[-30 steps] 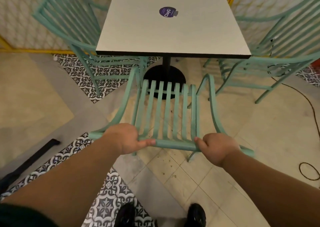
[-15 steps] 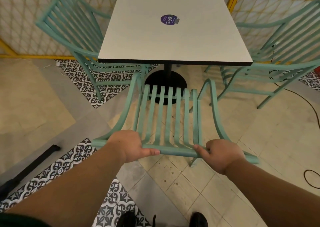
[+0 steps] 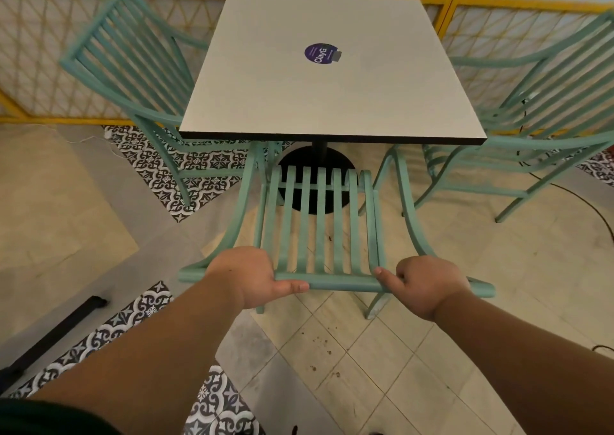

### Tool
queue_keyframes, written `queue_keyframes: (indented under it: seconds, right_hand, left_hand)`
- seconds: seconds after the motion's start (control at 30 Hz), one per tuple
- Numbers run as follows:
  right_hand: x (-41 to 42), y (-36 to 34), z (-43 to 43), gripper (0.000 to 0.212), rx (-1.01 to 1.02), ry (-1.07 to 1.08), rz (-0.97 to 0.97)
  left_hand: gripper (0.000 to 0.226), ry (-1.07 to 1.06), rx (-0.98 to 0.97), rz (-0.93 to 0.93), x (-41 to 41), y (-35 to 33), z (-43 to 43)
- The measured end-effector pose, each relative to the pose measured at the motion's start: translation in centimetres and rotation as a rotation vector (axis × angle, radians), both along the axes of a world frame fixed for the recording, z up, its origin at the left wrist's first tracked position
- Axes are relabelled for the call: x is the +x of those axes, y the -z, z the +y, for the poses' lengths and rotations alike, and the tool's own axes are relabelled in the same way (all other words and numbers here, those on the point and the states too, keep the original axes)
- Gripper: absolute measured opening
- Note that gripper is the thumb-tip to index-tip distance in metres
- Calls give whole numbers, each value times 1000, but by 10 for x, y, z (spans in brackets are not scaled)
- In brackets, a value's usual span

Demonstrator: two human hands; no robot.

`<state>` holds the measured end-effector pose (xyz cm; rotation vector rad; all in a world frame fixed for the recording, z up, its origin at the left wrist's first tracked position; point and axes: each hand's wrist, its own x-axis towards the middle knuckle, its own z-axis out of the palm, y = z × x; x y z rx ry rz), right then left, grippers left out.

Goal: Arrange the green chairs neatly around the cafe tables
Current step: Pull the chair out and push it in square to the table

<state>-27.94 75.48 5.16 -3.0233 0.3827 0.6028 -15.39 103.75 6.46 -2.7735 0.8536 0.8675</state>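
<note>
Chair [image 3: 320, 228] top rail: both hands clasped.

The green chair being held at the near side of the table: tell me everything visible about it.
The mint-green slatted chair, seemingly painted metal, stands upright facing the square white table, its backrest of vertical slats nearest the camera. Curved armrests sweep down from the top rail on both sides. Its front reaches under the table edge, over the black round base. The left hand and right hand both grip the top rail. Its rear legs rest on the beige tiled floor.
</note>
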Motion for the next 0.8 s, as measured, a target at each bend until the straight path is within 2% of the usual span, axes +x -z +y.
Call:
queue_keyframes:
  seconds: [0.2, 0.53, 0.8]
  right_hand:
    - [36, 0, -15, 82, -10, -1, -15]
    - [65, 6, -30, 85, -32, 13, -30]
    - [75, -2, -35, 83, -14, -19, -3]
  left_hand:
    - [99, 5, 11, -42, 38, 2, -14]
    - [111, 24, 11, -34, 66, 7, -26]
    - [110, 18, -25, -79, 75, 12, -29]
